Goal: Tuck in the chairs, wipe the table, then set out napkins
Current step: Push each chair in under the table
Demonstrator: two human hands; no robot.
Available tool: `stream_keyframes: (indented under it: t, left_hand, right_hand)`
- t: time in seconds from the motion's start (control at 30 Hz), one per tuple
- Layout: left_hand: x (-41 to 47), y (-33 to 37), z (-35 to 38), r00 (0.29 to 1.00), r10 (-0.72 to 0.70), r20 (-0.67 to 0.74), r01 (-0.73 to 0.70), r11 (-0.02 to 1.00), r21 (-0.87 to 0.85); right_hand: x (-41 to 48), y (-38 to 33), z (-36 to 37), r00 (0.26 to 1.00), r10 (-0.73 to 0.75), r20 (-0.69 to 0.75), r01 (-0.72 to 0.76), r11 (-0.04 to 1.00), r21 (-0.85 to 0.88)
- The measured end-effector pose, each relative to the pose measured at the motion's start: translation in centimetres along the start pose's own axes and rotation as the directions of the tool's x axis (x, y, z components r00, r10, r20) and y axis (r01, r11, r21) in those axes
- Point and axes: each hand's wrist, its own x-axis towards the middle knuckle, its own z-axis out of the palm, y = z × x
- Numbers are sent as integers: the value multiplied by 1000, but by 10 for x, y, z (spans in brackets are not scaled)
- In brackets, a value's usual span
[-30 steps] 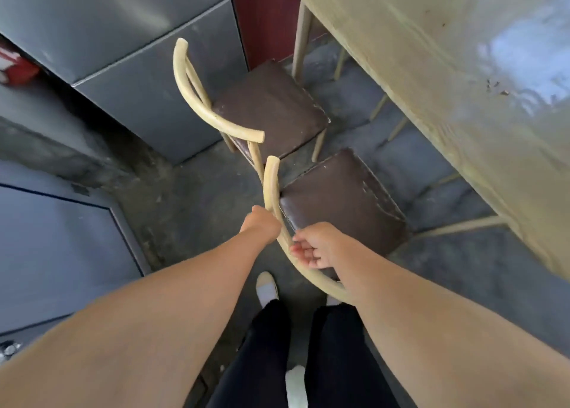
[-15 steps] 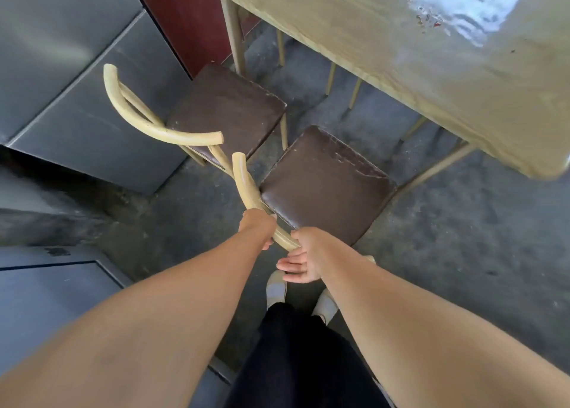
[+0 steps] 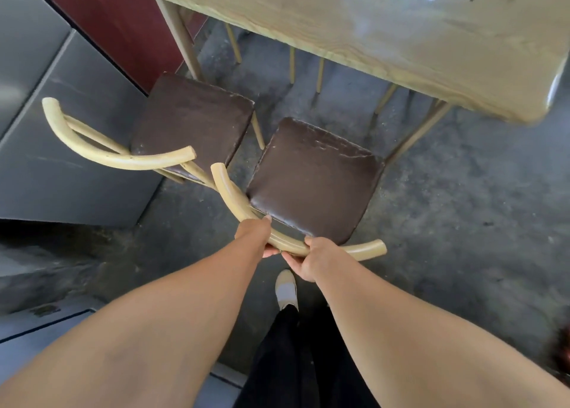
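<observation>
A chair with a dark brown seat (image 3: 314,179) and a curved pale-yellow backrest (image 3: 228,191) stands in front of me, its seat just short of the wooden table (image 3: 370,31). My left hand (image 3: 257,235) and my right hand (image 3: 308,256) both grip the backrest rail side by side. A second matching chair (image 3: 191,117) stands to the left, beside the table's leg, its backrest (image 3: 92,148) turned toward a grey cabinet.
Grey metal cabinets (image 3: 61,130) line the left side, with a dark red panel (image 3: 117,28) behind. The floor is rough grey concrete (image 3: 447,222). My shoe (image 3: 285,287) and dark trousers show below. Crumbs lie on the glossy tabletop near its far edge.
The held chair has swung round so its seat faces the table squarely, and its backrest's right end is now visible. My view shifted left along the table, showing its rounded corner.
</observation>
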Motion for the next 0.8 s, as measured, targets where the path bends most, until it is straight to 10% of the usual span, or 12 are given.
stream_keyframes:
  t: [0.8]
  left_hand:
    - [-36, 103, 17, 949, 297, -110, -300, 954, -16]
  right_hand:
    - [-19, -66, 58, 982, -185, -22, 186, 970, 155]
